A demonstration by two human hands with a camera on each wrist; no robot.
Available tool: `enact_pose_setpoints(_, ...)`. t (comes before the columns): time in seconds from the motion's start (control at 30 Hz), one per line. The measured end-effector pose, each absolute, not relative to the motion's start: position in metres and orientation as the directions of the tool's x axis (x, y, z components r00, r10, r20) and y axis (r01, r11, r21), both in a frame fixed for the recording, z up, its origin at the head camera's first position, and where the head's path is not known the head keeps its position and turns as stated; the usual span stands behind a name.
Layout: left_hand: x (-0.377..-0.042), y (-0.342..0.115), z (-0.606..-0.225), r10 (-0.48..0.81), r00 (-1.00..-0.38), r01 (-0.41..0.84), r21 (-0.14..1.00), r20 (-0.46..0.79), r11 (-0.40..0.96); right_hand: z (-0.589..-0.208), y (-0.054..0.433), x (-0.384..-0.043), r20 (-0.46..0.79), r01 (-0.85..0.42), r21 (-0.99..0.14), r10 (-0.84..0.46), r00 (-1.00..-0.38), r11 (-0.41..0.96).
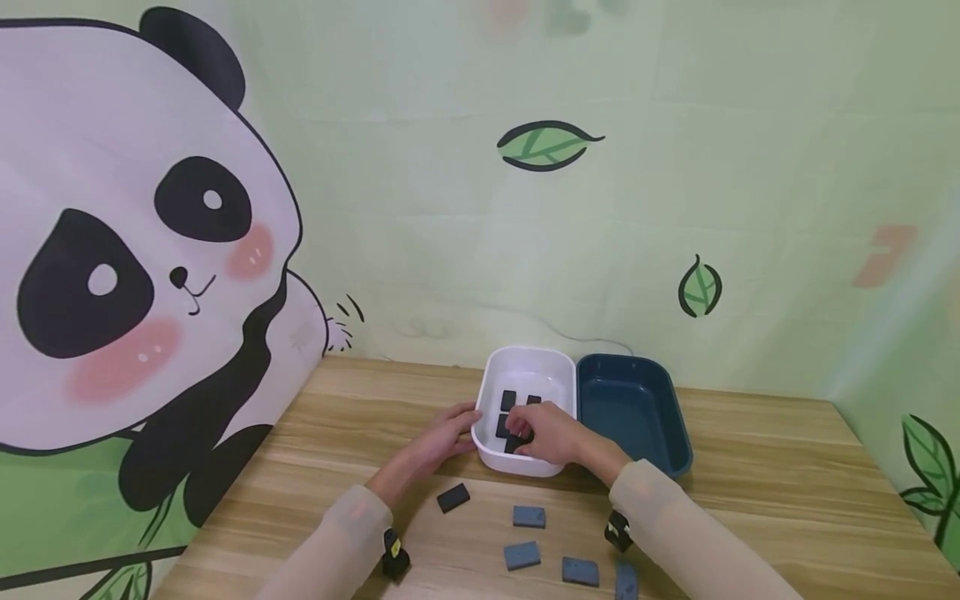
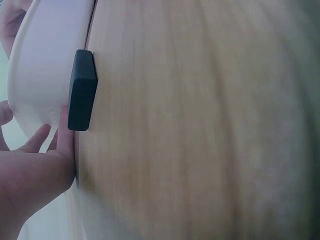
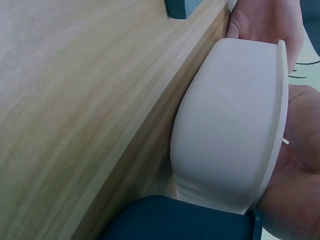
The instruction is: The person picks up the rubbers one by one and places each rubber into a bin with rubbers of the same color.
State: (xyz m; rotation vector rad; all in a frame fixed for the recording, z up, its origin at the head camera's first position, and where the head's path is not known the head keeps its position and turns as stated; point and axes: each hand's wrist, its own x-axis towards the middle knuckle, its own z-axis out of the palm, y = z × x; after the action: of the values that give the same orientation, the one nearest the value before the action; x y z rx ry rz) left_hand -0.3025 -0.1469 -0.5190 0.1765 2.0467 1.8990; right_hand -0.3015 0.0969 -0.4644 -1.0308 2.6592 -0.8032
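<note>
A white bin (image 1: 491, 454) stands on the wooden table with several black blocks (image 1: 508, 401) lying on its floor. My left hand (image 1: 447, 433) holds the bin's left side, its thumb at the rim and its fingers against the outer wall (image 2: 42, 75). Inside the bin, my right hand (image 1: 553, 433) has curled fingers low over the near blocks, with a black block (image 1: 517, 442) between thumb and fingers. The bin's wall (image 3: 227, 120) hides those fingertips in the right wrist view. One more black block (image 1: 453, 497) lies on the table by my left wrist.
A dark blue bin (image 1: 684, 442) adjoins the white bin's right side. Several blue-grey blocks (image 1: 529, 517) lie on the table (image 1: 780, 492) between my forearms. Behind the table hangs a green backdrop (image 1: 420, 208) with a panda and leaves.
</note>
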Motion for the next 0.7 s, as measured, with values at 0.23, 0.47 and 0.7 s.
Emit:
enact_pose_setpoints(0.23,-0.305,-0.147,-0.523,0.318,-0.935,-0.133,0.987,-0.155,0.09,-0.466,0.095,-0.303,0.04,-0.573,-0.546,-0.664,-0.747,0.611)
enact_pose_setpoints(0.47,-0.303,-0.147,-0.521,0.33,-0.932,-0.131,0.988,-0.152,0.083,-0.465,0.088,-0.304,0.046,-0.589,-0.536,-0.676,-0.735,0.604)
enact_pose_setpoints(0.7,-0.301,-0.148,-0.519,0.323,-0.932,-0.141,0.986,-0.162,0.086,-0.467,0.082,-0.307,0.04,-0.596,-0.559,-0.699,-0.714,0.577)
